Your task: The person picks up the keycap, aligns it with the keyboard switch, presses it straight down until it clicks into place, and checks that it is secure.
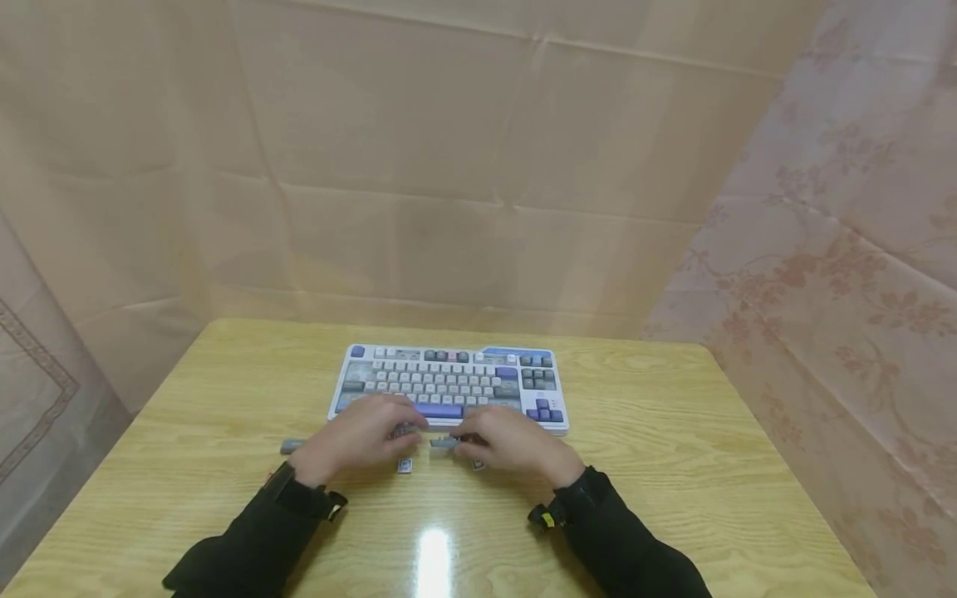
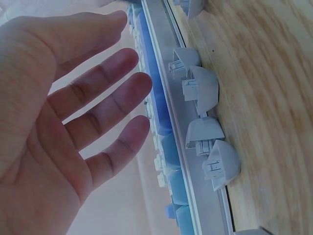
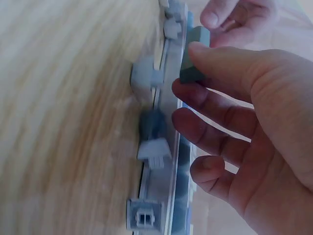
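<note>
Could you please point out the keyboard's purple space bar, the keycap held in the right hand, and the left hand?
Space bar [image 1: 439,411]: head view, on its visible top.
Held keycap [image 3: 191,70]: right wrist view, on its lower end as pictured.
Left hand [image 2: 54,144]: left wrist view, on the palm.

No text, brand or number can be read in any of the three views. On the keyboard [image 1: 444,384], the pale keys [image 1: 429,379] carry small dark marks, seen from the head view, but these are too tiny and blurred to make out as letters or digits. Faint marks also stand on the white case just above the arrow keys [image 1: 544,414], likewise illegible. In the right wrist view, a loose key [image 3: 145,215] turns its underside to the camera, with a moulded stem in the middle and no legible lettering.
</note>
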Action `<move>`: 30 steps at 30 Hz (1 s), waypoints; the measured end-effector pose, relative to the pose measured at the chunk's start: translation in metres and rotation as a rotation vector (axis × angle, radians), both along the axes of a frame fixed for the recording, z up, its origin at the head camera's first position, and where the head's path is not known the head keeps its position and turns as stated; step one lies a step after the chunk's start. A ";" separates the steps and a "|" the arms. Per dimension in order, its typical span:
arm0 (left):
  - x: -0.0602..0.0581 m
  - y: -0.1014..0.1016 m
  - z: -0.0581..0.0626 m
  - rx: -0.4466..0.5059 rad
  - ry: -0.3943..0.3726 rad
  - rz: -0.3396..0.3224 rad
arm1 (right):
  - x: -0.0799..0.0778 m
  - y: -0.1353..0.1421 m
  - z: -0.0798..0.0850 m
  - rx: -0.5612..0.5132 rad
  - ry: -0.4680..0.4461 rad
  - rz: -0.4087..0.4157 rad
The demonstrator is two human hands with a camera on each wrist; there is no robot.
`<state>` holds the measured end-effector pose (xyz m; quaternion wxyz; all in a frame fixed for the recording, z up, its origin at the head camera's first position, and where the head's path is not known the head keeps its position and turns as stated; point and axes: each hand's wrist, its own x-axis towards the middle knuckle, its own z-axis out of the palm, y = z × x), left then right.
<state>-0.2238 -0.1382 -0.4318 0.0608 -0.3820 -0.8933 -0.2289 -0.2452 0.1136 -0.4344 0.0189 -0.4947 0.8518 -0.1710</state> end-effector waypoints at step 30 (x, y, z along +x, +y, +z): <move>0.005 0.018 -0.012 0.014 0.158 0.073 | -0.006 0.004 -0.006 -0.166 -0.309 -0.130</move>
